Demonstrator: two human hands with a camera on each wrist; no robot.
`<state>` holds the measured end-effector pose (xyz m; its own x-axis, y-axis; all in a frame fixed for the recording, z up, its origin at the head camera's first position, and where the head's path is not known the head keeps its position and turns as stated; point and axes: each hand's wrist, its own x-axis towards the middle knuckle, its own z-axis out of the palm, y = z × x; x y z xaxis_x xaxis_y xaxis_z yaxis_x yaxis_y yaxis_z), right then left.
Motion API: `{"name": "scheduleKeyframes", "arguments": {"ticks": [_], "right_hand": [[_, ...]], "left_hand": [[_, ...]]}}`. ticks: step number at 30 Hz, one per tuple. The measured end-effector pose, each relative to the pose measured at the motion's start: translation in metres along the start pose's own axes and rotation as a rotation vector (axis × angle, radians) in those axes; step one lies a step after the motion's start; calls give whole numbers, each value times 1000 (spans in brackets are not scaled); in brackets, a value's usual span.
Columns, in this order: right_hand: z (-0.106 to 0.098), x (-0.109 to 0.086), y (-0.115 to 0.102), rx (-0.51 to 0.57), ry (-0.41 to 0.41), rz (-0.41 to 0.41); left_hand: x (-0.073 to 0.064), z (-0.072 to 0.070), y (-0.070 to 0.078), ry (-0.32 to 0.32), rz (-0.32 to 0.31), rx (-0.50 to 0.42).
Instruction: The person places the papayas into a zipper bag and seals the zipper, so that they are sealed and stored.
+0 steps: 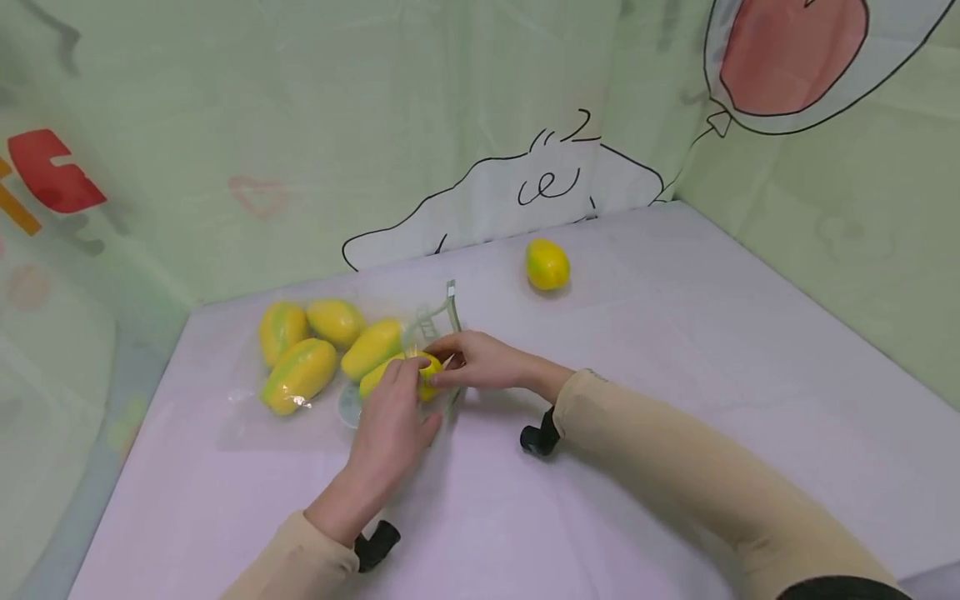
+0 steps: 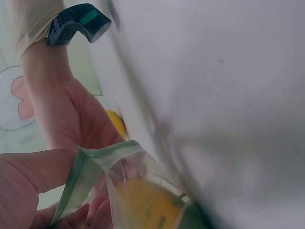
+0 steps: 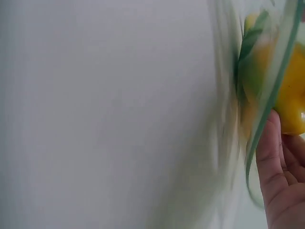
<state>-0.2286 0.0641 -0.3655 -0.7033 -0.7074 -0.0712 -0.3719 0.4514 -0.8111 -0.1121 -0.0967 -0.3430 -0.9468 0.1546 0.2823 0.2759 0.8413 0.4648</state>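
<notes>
Several yellow mangoes with green streaks (image 1: 300, 377) lie in a clear zip bag (image 1: 247, 433) on the left of the table. My left hand (image 1: 393, 429) holds the green-edged mouth of the bag, its thumb (image 2: 47, 169) at the rim in the left wrist view. My right hand (image 1: 483, 360) reaches into the mouth from the right and grips a mango (image 3: 293, 90) between thumb and fingers. That mango lies just inside the opening, partly hidden by my hands in the head view.
One more mango (image 1: 547, 265) sits apart near the back of the table (image 1: 637, 333). Pale green printed cloth walls (image 1: 300, 125) border the table behind and at the sides. A black wrist device (image 1: 542, 435) hangs below my right wrist.
</notes>
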Motion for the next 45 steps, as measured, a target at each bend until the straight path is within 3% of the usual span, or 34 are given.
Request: {"name": "scheduleKeyframes", "arguments": {"ticks": [4, 8, 16, 22, 27, 31, 39, 45], "right_hand": [[8, 5, -6, 42, -23, -39], [8, 3, -7, 84, -43, -48], [-28, -17, -2, 102, 35, 11], [-68, -45, 20, 127, 187, 111], [-102, -65, 42, 122, 375, 184], [-124, -73, 51, 98, 518, 249], [-142, -61, 71, 26, 630, 397], [-139, -36, 81, -56, 564, 542]], "left_hand": [[1, 2, 4, 29, 33, -23], [2, 2, 7, 40, -13, -71], [2, 4, 7, -13, -96, -135], [-1, 12, 7, -49, -121, -144], [-4, 20, 7, -40, -89, -136], [-5, 25, 8, -45, -102, -124], [-4, 29, 10, -43, -136, -136], [-3, 29, 12, -39, -141, -148]]}}
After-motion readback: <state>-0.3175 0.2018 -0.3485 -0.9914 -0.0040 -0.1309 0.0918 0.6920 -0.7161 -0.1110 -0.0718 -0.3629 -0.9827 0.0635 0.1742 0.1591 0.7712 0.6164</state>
